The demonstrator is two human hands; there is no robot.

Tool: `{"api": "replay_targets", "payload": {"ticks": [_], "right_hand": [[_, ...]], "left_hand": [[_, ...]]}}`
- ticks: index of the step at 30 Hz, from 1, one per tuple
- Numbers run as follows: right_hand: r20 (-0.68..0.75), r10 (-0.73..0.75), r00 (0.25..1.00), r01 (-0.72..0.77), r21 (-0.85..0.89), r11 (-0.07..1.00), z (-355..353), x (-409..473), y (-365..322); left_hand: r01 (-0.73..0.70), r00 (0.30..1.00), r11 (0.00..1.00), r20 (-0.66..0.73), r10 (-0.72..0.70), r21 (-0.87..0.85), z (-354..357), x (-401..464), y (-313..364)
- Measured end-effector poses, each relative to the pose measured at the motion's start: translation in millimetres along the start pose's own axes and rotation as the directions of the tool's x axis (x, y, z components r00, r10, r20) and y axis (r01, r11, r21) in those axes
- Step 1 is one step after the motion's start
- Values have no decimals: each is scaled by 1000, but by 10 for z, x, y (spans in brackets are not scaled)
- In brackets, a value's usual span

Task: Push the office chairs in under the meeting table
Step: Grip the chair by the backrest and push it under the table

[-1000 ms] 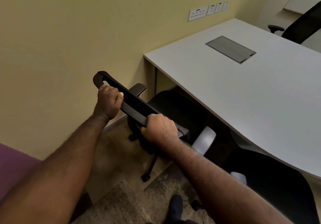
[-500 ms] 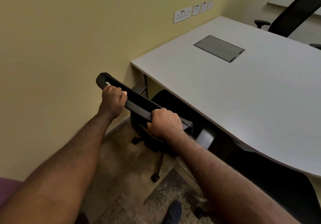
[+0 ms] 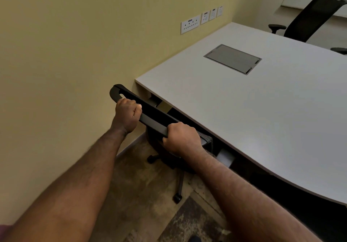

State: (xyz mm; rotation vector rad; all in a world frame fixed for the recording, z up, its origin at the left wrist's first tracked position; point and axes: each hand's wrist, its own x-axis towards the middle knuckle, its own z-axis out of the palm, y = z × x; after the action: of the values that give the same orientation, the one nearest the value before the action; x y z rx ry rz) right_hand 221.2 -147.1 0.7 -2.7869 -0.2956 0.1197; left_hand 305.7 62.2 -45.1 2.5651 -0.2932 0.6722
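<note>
Within both hands' grip, chair backrest point(image 3: 150, 115).

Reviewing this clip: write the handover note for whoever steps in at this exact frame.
Left hand and right hand: both closed on the top bar of the near chair's backrest.
Near chair: seat mostly under the meeting table, backrest close to its edge, base and casters outside.
Far chair: across the table, backrest visible above it.
Done: near chair nearly in.
Left: finish this push, release, check the other chairs.
</note>
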Motion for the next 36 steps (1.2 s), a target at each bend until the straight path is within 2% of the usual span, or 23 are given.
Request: {"api": "replay_targets", "payload": {"ticks": [14,36], "right_hand": [[-58,56,997,-58,-23,998,-1,630,22],[-90,114,989,-120,-64,991,-18,1359,32]], "left_hand": [[-74,996,997,54,75,-22,276,680,-263],[-152,988,987,29,154,-61,579,1368,-545]]}}
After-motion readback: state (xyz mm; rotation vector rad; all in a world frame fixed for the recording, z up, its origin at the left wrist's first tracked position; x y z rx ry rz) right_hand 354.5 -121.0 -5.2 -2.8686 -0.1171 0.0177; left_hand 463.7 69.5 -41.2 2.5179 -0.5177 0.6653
